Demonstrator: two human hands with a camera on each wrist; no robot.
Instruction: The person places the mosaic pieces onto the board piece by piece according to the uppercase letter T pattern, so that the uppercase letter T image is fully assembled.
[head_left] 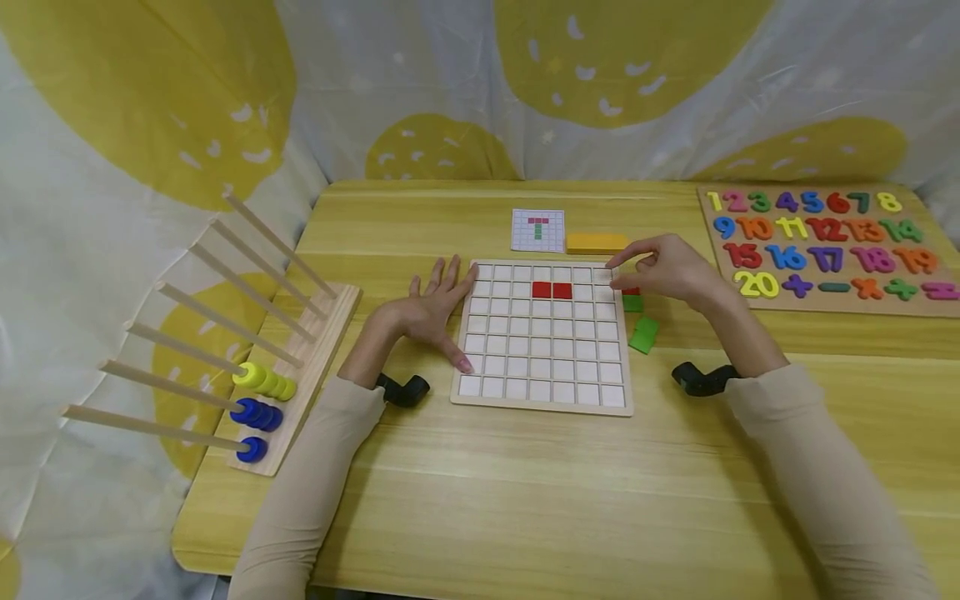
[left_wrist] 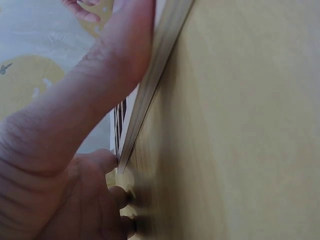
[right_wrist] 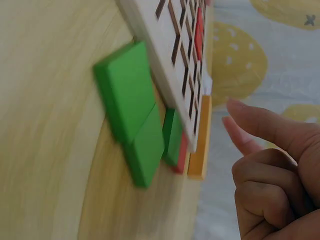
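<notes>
A white wooden grid board (head_left: 551, 392) lies on the table, with two red square tiles (head_left: 542, 290) side by side in its second row. My left hand (head_left: 431, 315) spreads along the board's left side, thumb on the edge and index finger at the far corner. Over the far right corner, my right hand (head_left: 663, 271) keeps thumb and index finger apart with nothing between them; its other fingers are curled. Beside the board lie green tiles (head_left: 643, 335), two of them touching in the right wrist view. A red tile (head_left: 631, 292) is partly hidden by the right hand.
Behind the board are a small pattern card (head_left: 537, 231) showing a red and green T and an orange block (head_left: 597, 242). A number board (head_left: 832, 242) stands back right. At left is a wooden peg rack (head_left: 322, 333) with yellow and blue beads. A patterned curtain hangs behind.
</notes>
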